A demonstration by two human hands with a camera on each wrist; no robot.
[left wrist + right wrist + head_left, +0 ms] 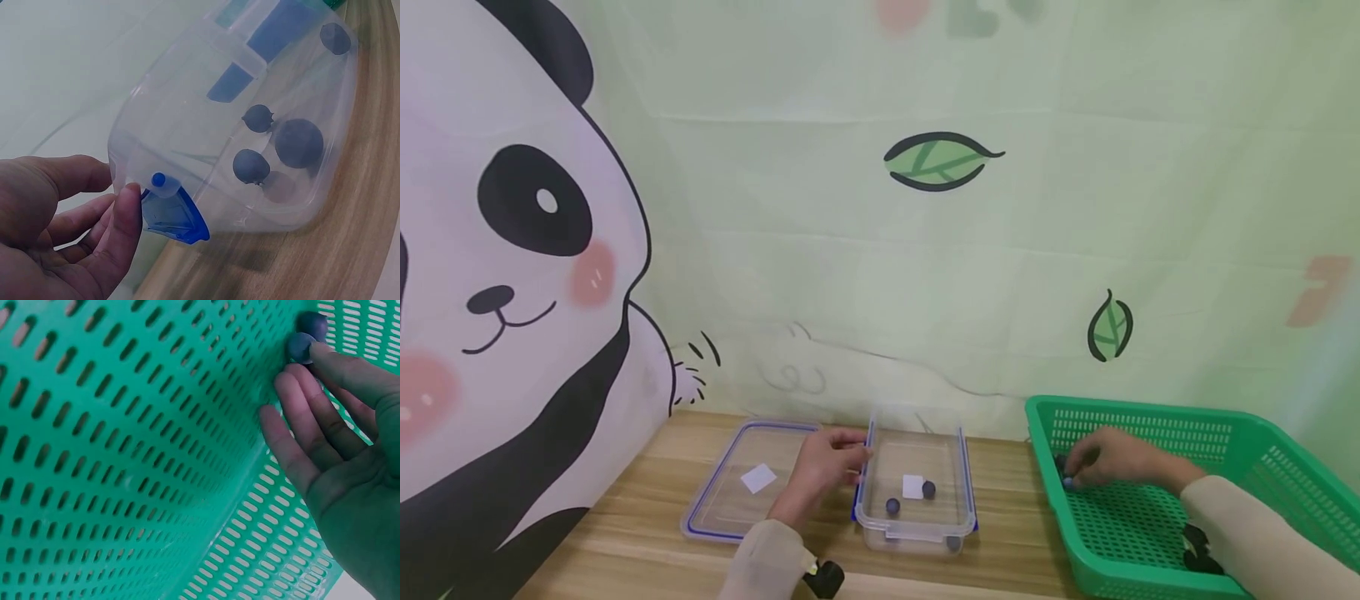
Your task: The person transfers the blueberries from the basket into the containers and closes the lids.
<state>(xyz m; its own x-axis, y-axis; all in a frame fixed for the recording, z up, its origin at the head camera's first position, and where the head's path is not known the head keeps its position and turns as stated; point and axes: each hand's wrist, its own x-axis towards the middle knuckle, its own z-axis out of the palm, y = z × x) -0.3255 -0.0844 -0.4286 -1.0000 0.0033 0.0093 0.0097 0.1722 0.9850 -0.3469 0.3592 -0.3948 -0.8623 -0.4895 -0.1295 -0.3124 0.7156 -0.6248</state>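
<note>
My left hand (827, 460) grips the left side wall of a clear plastic container (917, 528), thumb by a blue latch (172, 215). Several blueberries lie in the container, among them one blueberry (892, 506) at the front and another blueberry (928, 490) by a white square. Inside a green basket (1157, 575), my right hand (1116, 460) pinches a blueberry (301, 348) close to the left wall. A second, darker blueberry (314, 325) sits right behind it, partly covered. The right index fingertip is hidden behind the berries.
A clear lid with a blue seal (722, 508) lies flat left of the container, with a white square (758, 478) on it. All stand on a wooden table (1007, 500). Behind rises a pale green cloth (850, 275) printed with a panda and leaves.
</note>
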